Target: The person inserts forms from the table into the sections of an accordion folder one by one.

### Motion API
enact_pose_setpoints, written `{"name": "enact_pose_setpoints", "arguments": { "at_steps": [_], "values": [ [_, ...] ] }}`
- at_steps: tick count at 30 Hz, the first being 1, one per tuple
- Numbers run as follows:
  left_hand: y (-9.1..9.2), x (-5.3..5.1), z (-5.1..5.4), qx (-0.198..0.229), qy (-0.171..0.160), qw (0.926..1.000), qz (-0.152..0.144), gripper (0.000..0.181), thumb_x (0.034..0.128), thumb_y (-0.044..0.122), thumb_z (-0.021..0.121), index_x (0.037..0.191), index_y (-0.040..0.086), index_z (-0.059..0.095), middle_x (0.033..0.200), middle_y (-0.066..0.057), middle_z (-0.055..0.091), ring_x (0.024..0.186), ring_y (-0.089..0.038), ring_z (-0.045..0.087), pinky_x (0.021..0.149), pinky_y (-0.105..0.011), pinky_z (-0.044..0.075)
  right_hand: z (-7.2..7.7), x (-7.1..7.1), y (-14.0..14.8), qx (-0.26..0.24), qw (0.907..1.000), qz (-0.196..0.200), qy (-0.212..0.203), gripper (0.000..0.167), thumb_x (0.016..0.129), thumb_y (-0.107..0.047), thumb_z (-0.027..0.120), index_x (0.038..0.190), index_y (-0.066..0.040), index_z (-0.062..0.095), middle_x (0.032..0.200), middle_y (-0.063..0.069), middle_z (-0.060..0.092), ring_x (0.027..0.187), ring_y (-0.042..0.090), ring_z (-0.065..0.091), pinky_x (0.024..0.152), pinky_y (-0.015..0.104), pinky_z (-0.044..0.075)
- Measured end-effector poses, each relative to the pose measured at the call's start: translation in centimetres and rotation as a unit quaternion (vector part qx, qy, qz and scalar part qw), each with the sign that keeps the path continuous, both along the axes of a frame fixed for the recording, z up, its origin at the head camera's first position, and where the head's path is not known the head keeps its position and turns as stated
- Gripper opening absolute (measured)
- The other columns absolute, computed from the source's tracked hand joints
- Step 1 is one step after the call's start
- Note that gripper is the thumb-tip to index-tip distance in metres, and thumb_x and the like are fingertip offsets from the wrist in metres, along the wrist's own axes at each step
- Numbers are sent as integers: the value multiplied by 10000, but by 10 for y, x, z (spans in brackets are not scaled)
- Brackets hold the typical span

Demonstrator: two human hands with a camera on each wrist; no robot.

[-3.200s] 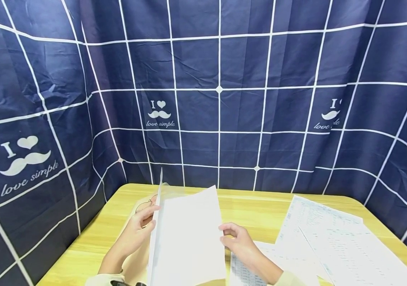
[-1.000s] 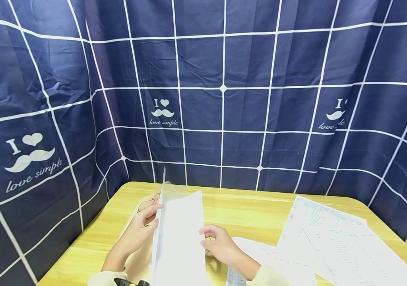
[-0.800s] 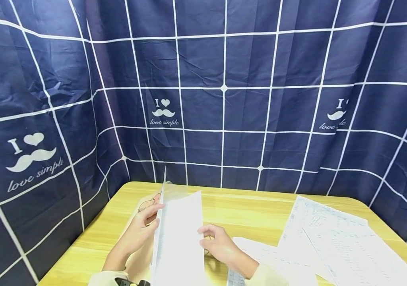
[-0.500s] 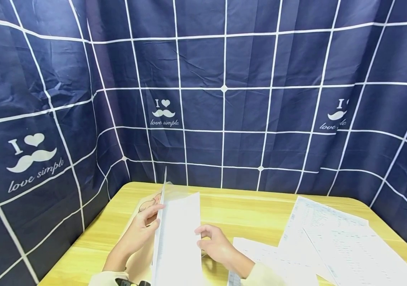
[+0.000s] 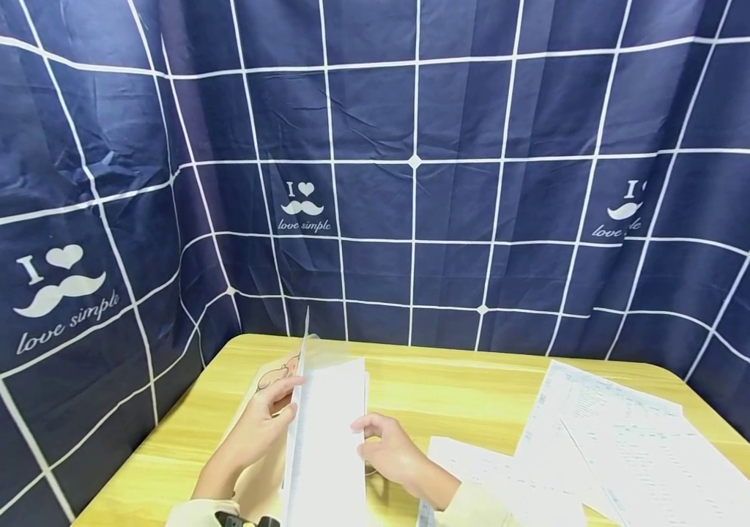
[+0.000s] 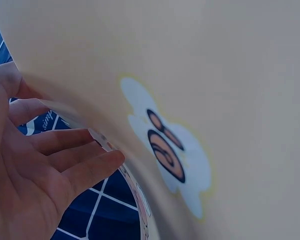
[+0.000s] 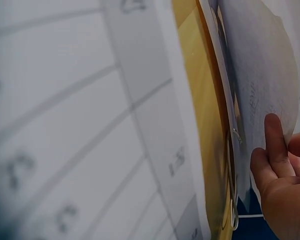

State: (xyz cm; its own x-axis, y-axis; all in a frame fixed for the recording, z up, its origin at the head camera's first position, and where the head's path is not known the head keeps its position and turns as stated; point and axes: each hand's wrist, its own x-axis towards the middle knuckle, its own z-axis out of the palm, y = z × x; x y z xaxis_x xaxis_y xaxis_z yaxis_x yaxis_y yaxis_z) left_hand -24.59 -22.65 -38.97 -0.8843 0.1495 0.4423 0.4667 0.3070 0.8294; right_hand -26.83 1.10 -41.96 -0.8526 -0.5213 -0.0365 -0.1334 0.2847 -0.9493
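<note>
Since the sheet (image 5: 331, 443), at 9 o'clock on the desk (image 5: 461, 391), looks light and floppy, hold its 3 o'clock edge: right hand (image 5: 390, 448) fingers pinch there. Left hand (image 5: 258, 430) fingers pinch the folder (image 6: 245, 65), likely slick, bendy.

right hand (image 5: 388, 448): moved left | white sheet (image 5: 330, 439): right edge followed

Right hand (image 7: 285, 192) pinches a thin sheet (image 7: 257, 60)
Ruled page (image 7: 80, 110) left of the worktop (image 7: 201, 87); hand and sheet right of it.

"I", "love simple" on blue curtain (image 5: 454, 271)
</note>
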Motion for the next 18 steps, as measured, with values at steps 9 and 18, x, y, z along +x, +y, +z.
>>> {"name": "enact_pose_setpoints", "arguments": {
  "at_steps": [9,18],
  "values": [
    [-2,-2,-1,-11,-6,10000,10,358,887,-80,472,1241,-130,495,1270,-335,488,1084,-71,562,855,-147,478,-2,-1,-4,-45,10000,86,18,369,849,-35,540,1218,-46,532,1224,174,462,940,226,554,836,531,490],
    [0,-2,-1,-74,-60,9999,115,353,884,-80,479,1234,-105,515,1267,-311,503,1123,-285,558,857,-155,477,-4,-4,-7,-70,9998,160,-28,358,877,-34,534,1235,-39,522,1224,176,462,901,215,556,806,456,507]
  ]
}}
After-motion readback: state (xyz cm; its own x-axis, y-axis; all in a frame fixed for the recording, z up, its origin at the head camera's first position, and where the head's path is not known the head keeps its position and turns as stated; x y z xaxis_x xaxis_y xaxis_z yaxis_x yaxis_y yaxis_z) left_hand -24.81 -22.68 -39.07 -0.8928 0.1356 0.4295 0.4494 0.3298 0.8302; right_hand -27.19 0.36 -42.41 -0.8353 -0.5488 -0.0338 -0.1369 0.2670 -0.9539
